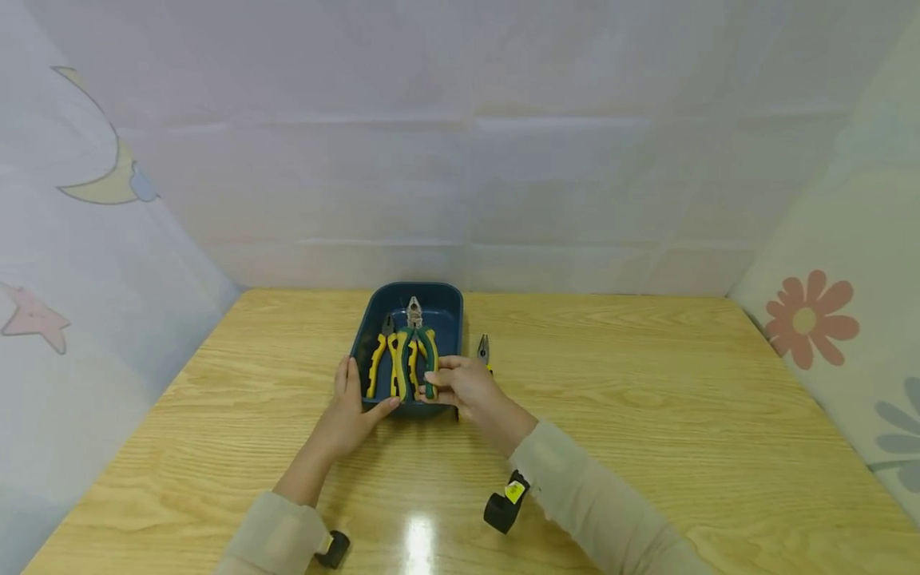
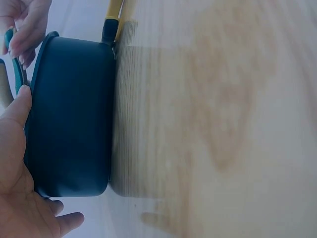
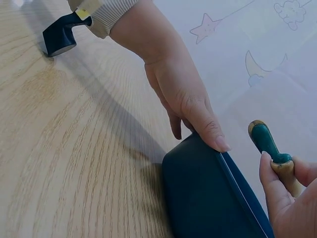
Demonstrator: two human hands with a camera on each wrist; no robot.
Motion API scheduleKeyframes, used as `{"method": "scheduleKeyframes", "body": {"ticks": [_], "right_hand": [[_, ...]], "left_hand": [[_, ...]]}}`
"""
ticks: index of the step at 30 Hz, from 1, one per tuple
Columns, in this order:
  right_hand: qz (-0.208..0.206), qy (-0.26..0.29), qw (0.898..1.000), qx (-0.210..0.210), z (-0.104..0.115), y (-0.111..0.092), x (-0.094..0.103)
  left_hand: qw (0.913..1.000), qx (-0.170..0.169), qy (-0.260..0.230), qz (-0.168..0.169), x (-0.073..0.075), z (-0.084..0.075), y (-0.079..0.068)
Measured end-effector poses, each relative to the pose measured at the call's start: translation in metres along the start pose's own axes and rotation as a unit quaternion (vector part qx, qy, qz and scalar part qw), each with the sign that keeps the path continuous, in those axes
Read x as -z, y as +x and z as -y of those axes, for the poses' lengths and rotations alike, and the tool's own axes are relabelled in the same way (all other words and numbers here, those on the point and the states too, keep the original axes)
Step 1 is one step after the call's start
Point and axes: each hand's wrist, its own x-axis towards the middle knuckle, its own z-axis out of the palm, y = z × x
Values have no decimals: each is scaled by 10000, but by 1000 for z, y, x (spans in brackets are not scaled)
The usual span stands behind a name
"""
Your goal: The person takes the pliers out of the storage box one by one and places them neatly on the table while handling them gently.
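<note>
The right hand (image 1: 467, 385) pinches one handle of the green pliers (image 1: 415, 326), over the blue tub (image 1: 449, 319). The left hand (image 1: 347, 417), fingers mostly straight, touches the tub. Only the head view shows the silver tip (image 1: 414, 307) and the yellow pliers (image 1: 376, 363) inside.

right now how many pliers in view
3 clearly: yellow pliers in the tray, green pliers in the right hand, slim pliers right of the tray. Another may be partly hidden beneath the green pliers.
</note>
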Motion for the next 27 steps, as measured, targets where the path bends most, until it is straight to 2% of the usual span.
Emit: {"method": "scheduleKeyframes", "body": {"ticks": [17,27], "right_hand": [[122,111,9998,124,-1,-9,15],[9,95,9999,117,-5,-15,23]], "left_hand": [[9999,-45,-49,-126,-2,0,1],[9999,-53,-68,-107,-4,-3,1]]}}
